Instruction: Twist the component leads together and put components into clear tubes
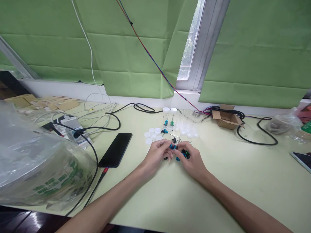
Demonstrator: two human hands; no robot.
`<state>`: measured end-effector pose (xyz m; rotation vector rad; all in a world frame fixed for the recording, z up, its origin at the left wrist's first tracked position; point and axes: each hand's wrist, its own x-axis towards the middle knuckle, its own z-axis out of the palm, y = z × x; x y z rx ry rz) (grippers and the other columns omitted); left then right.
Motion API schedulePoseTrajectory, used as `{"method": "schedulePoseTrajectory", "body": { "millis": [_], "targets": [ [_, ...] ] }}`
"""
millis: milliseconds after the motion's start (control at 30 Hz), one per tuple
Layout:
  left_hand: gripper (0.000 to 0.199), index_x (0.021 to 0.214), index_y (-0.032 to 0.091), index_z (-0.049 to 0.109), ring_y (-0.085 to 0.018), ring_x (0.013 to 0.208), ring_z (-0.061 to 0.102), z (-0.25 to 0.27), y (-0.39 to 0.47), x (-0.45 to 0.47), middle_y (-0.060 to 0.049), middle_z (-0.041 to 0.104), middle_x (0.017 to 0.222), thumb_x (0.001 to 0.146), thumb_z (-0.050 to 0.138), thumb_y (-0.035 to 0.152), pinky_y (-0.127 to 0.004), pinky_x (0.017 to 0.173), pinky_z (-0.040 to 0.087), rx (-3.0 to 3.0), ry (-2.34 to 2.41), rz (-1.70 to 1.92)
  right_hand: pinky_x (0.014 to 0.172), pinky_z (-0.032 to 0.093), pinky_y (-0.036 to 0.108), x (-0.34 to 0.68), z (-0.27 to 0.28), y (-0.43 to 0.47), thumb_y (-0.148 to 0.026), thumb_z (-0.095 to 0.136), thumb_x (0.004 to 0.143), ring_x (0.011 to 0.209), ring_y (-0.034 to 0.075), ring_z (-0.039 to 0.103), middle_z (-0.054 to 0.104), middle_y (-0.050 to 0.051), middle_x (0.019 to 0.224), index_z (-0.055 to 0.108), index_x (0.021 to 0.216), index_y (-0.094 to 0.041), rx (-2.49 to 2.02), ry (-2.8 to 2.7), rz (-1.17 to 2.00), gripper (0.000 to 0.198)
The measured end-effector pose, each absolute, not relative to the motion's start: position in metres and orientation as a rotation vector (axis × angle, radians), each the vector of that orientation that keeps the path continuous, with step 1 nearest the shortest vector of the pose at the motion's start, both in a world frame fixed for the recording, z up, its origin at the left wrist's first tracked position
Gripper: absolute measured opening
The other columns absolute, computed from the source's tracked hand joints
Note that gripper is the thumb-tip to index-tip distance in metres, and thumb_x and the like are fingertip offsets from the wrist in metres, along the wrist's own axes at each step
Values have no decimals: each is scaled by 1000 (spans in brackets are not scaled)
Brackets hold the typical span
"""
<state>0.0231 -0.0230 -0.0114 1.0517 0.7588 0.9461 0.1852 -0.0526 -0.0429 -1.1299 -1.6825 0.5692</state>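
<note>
My left hand (157, 154) is closed, pinching a small shiny blue and black part (173, 147) between thumb and fingertips. From the other side my right hand (191, 160) is closed, its thumb and finger at the same part. Partly hidden by the right fingers are several small blue, green and black pieces (186, 153). Just beyond my hands lie another blue piece (165, 131) and a black piece (174, 140). Two clear capped vials stand behind them, one with a blue piece (166, 123) inside, the other with a green piece (172, 123).
Several white round caps (152, 130) lie left of the vials, and clear open containers (189, 129) to the right. A black phone (116, 150) with a cable (98, 181) lies left. Further left is a plastic-wrapped tub (48, 174); back right, a small cardboard box (227, 121).
</note>
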Motion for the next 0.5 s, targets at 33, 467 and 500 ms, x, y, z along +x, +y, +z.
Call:
{"method": "schedulePoseTrajectory", "body": {
  "millis": [33, 467, 500],
  "targets": [
    [23, 80, 15, 67, -12, 57, 57, -11, -23, 23, -3, 63, 65, 84, 66, 37, -25, 55, 42, 1050, 757, 946, 70, 47, 30, 185, -43, -52, -32, 56, 93, 73, 17, 61, 65, 2, 81, 59, 97, -21, -1137, -1684, 570, 12],
    [27, 80, 13, 67, -13, 59, 59, -14, -23, 23, -5, 65, 66, 86, 64, 39, -25, 54, 43, 1058, 755, 929, 71, 46, 32, 184, -39, -52, -36, 45, 98, 70, 18, 59, 66, 2, 72, 61, 76, -21, -1184, -1705, 592, 31],
    [27, 80, 13, 67, -12, 58, 58, -14, -23, 23, -5, 65, 67, 86, 64, 39, -25, 54, 43, 1058, 758, 933, 71, 46, 32, 184, -39, -52, -36, 45, 98, 71, 18, 60, 67, 2, 74, 61, 79, -21, -1192, -1691, 598, 29]
  ]
}}
